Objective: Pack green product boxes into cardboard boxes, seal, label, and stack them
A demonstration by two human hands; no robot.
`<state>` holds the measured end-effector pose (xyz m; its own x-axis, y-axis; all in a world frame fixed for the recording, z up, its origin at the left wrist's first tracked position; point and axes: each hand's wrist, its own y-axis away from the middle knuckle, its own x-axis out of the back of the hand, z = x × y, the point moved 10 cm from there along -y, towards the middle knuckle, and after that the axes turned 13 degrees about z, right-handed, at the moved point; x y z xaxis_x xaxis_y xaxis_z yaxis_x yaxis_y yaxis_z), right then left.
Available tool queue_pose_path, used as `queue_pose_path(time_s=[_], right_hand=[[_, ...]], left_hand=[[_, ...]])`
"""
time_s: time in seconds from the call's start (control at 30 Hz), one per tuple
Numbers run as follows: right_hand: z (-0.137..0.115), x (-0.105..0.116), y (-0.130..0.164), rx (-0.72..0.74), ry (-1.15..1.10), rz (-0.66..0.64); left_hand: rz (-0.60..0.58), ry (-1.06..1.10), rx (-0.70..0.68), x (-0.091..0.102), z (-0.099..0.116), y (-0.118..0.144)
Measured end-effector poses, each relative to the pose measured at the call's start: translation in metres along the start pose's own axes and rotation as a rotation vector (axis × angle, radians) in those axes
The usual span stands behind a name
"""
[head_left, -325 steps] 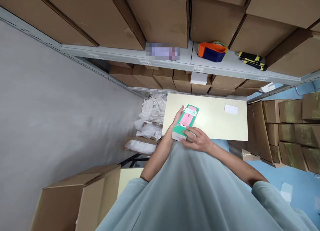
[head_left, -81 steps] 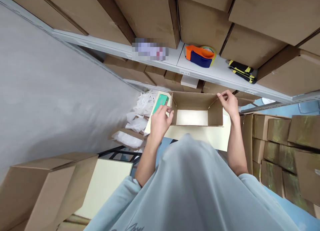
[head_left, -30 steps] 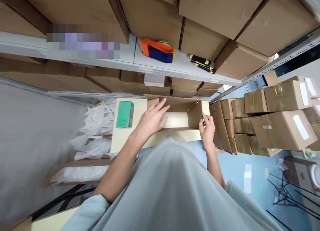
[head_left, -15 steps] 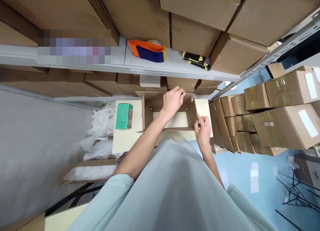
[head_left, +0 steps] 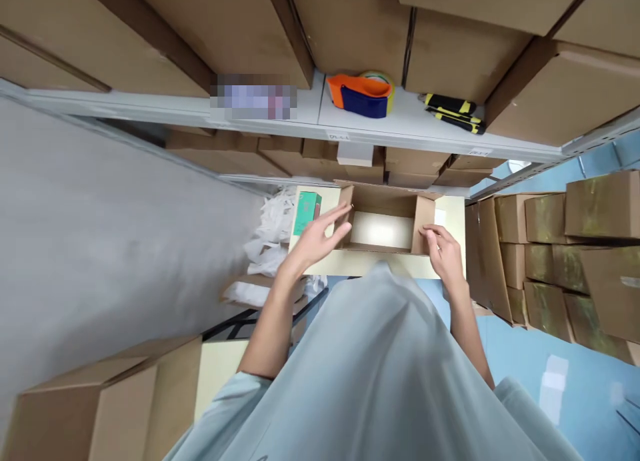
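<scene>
From the head view, an open cardboard box (head_left: 383, 228) sits on the cream table (head_left: 370, 266), with a green carton (head_left: 307, 212) just left of it. The left hand (head_left: 320, 238), fingers spread and grasping nothing, touches the box's left wall, while the right hand (head_left: 444, 254) pinches its right wall. The box looks light and stiff but easily creased, best held by opposite walls.

My shirt (head_left: 380, 374) covers the near edge of the table (head_left: 360, 264) below the open carton (head_left: 383, 224). The label above that carton is pixelated (unreadable). Print on the green box (head_left: 307, 212) left of it is too small.
</scene>
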<state>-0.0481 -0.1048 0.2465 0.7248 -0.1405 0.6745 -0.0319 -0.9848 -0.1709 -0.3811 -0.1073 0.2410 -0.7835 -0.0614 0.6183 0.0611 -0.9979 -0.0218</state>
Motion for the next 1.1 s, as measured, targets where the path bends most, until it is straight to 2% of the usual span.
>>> queue_pose_path(time_s=[0.07,0.13,0.23,0.33,0.4,0.43,0.53,0.6,0.67,0.8,0.87,0.97,1.1], right_hand=[[0.003,-0.007,-0.005,-0.016,0.017,-0.052],[0.01,-0.013,-0.014,-0.035,0.057,-0.052],[0.028,-0.021,-0.032,-0.073,0.158,0.074],[0.045,-0.028,-0.041,-0.107,0.232,0.254],[0.047,-0.029,-0.041,-0.074,0.239,0.357],[0.045,-0.029,-0.04,-0.044,0.238,0.398],[0.039,-0.024,-0.037,0.029,0.246,0.457],[0.038,-0.022,-0.039,0.064,0.247,0.439],[0.036,-0.025,-0.041,0.116,0.241,0.379],[0.039,-0.048,-0.036,0.198,0.234,0.123],[0.044,-0.057,-0.029,0.167,0.257,0.054],[0.051,-0.066,-0.02,0.042,0.29,0.016],[0.058,-0.076,-0.015,-0.102,0.347,-0.026]], left_hand=[[-0.119,0.027,0.036,-0.018,-0.012,0.015],[-0.112,-0.013,0.068,-0.03,-0.019,0.018],[0.033,-0.09,0.099,-0.034,-0.026,0.006],[0.253,-0.193,0.1,-0.021,-0.028,-0.013],[0.331,-0.252,0.039,-0.013,-0.019,-0.025],[0.322,-0.267,-0.01,-0.013,-0.013,-0.031],[0.2,-0.266,-0.146,-0.021,0.0,-0.041],[0.143,-0.247,-0.184,-0.026,-0.001,-0.042],[0.13,-0.218,-0.179,-0.031,-0.012,-0.04],[0.158,-0.144,-0.15,-0.039,-0.039,-0.035],[0.169,-0.079,-0.173,-0.043,-0.045,-0.033],[0.166,0.023,-0.189,-0.052,-0.049,-0.029],[0.22,0.108,-0.036,-0.06,-0.068,-0.027]])
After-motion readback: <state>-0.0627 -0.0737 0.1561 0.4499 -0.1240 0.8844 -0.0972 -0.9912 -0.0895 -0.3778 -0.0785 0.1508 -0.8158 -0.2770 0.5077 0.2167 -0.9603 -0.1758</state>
